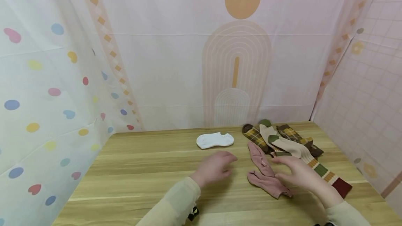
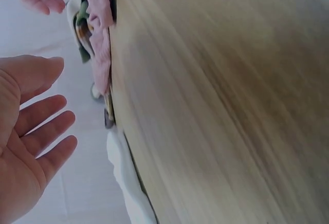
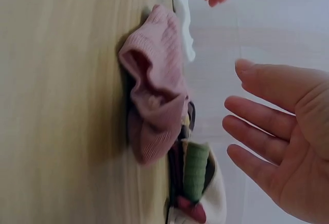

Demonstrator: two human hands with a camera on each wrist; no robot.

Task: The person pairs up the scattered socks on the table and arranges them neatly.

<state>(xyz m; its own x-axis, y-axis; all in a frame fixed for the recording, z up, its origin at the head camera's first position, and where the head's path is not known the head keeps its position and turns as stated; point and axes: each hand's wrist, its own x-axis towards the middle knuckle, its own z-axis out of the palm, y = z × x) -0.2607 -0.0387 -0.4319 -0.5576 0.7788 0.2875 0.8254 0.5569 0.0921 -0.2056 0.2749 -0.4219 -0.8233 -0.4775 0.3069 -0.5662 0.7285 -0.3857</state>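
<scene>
Pink socks (image 1: pixel 266 171): lie rumpled between left hand (image 1: pixel 215 168) and right hand (image 1: pixel 296 173), just beside the latter. Both released, fingers loosely parted. Beyond the left, white sock (image 1: pixel 215 140); beyond the right, patterned socks (image 1: pixel 292 146).

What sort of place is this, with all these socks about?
Probably a small makeshift work corner, likely indoors: patterned cloth hangs behind and on both sides of a wooden table, where pink socks lie.
</scene>
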